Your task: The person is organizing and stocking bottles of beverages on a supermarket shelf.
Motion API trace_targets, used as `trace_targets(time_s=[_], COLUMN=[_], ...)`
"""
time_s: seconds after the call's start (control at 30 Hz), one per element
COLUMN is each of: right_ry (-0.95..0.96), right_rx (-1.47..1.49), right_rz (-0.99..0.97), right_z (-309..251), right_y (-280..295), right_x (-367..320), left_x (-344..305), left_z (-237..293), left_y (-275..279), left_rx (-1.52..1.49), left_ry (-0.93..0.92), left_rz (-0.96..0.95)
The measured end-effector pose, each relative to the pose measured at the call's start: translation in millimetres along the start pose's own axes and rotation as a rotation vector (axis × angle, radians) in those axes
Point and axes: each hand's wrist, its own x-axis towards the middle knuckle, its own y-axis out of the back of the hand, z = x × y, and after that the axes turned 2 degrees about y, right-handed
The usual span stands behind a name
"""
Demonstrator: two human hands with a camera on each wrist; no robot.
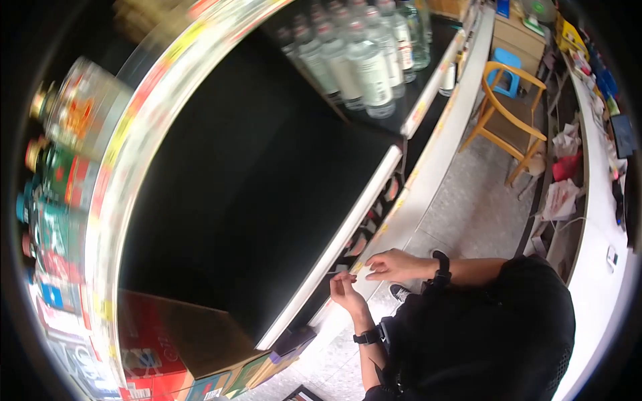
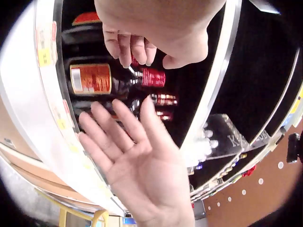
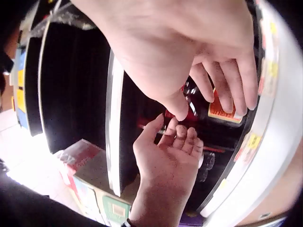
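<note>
Loosely bent fingers, holding nothing visible, show on my left hand (image 1: 349, 294) (image 2: 163, 33) (image 3: 168, 163) at the lower shelf's front edge. Close beside it, my right hand (image 1: 400, 265) (image 2: 147, 175) (image 3: 175, 52) has its fingers spread and relaxed, also without an object. Behind the hands, in the wrist views, dark bottles lie on their sides in the low shelf; one bottle (image 2: 92, 79) has an orange label and a red neck. In the right wrist view an orange label (image 3: 222, 111) shows partly behind my right fingers.
Clear bottles (image 1: 374, 80) stand at the back of the black shelf (image 1: 221, 160). Cartons (image 1: 194, 334) sit at its near end. More bottles (image 1: 73, 113) line the upper shelf at the left. A wooden chair (image 1: 511, 113) and a blue stool (image 1: 506, 70) stand in the aisle.
</note>
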Motion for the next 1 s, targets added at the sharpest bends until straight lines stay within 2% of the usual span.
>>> trace_targets(time_s=[0.07, 0.17, 0.27, 0.4, 0.47, 0.5, 0.63, 0.83, 1.0], right_ry=[-0.047, -0.146, -0.266, -0.328, -0.284, -0.278, -0.250, -0.257, -0.318], right_rx=[-0.030, 0.092, 0.198, 0.202, 0.193, 0.211, 0.288, 0.253, 0.149], right_rz=[0.100, 0.348, 0.489, 0.480, 0.438, 0.458, 0.461, 0.490, 0.425], right_z=[25.1, 53.8, 103.1, 99.7, 102.4, 103.2, 105.2, 94.2, 84.5], right_y=[30.1, 73.7, 100.7, 145.1, 157.4, 160.8, 164.8, 163.8, 171.1], right_x=[-25.1, -60.1, -79.4, -100.9, -102.0, -101.6, -88.2, -64.8, -45.9], left_x=[-9.9, -27.5, -49.3, -70.8, -79.2, -81.5, -76.4, -56.6, -41.4], left_z=[-1.9, -12.6, -20.4, -22.8, -21.9, -20.1, -22.3, -18.6, -27.8], left_y=[-29.9, -73.0, -112.9, -173.2, -189.0, -191.3, -189.1, -199.0, -209.3], left_rx=[0.015, 0.042, 0.087, 0.098, 0.103, 0.146, 0.167, 0.097, 0.080], left_ry=[0.002, 0.022, 0.087, 0.190, 0.158, 0.141, 0.161, 0.195, 0.189], left_rz=[-0.090, -0.220, -0.307, -0.294, -0.425, -0.476, -0.463, -0.529, -0.582])
